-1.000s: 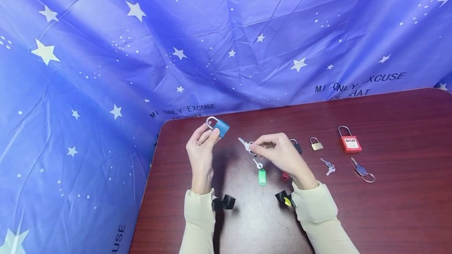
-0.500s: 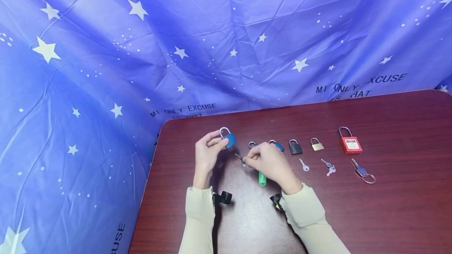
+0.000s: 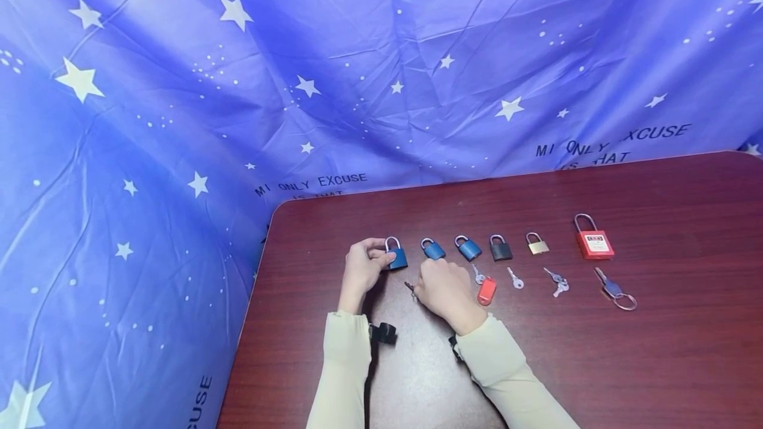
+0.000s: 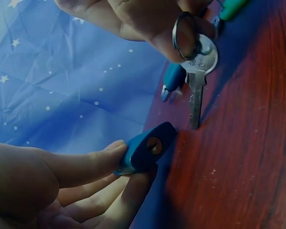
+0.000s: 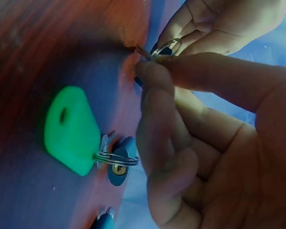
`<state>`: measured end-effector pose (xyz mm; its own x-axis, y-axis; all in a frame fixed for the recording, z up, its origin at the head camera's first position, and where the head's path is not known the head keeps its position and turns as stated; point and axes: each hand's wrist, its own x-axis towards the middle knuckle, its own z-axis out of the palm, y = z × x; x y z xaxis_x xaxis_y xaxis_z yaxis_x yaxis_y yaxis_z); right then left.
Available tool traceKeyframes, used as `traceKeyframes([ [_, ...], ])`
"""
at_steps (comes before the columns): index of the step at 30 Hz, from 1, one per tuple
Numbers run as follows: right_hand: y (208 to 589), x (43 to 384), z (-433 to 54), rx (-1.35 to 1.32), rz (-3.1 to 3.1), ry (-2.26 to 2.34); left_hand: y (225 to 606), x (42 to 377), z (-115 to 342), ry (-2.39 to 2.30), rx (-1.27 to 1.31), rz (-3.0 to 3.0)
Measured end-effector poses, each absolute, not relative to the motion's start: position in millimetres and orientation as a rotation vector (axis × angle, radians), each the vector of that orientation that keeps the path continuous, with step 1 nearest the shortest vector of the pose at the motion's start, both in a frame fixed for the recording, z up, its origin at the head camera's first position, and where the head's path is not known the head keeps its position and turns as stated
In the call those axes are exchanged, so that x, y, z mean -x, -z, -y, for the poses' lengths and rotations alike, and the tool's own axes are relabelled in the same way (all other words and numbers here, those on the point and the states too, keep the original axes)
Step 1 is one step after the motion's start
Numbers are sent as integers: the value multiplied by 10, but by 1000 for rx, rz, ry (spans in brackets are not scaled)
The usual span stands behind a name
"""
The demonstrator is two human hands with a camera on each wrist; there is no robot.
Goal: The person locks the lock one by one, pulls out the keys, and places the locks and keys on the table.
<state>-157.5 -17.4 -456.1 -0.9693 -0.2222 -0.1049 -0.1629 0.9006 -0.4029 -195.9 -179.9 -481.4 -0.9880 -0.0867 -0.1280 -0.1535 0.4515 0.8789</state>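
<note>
My left hand (image 3: 361, 271) holds a blue padlock (image 3: 397, 258) between thumb and fingers, its silver shackle upward in the head view. The round keyhole (image 4: 154, 146) in its base shows in the left wrist view. My right hand (image 3: 446, 288) pinches a silver key (image 4: 196, 90) on a metal ring (image 4: 176, 40), blade pointing down toward the table side of the padlock. A gap separates the key from the padlock. Below my right hand lies a bright green key tag (image 5: 71, 131), hidden from the head view. Beyond it sits another blue padlock (image 5: 119, 169).
Two more blue padlocks (image 3: 433, 249), a black padlock (image 3: 501, 249), a brass padlock (image 3: 537, 245) and a red padlock (image 3: 594, 243) form a row. Before them lie a red-tagged key (image 3: 487, 291), a single key (image 3: 516, 279), small keys (image 3: 557, 282) and a ringed key (image 3: 609, 285).
My left hand has lowered the blue padlock and moved it right, toward the row. My right hand has come down with the key, uncovering the other padlocks and the red tag and covering the green one.
</note>
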Motion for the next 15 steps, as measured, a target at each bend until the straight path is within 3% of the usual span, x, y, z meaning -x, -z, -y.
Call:
traceKeyframes([
  [15,4646,1557,260,307,-2945,453,4854,1956,1759,-1460,283,-2742],
])
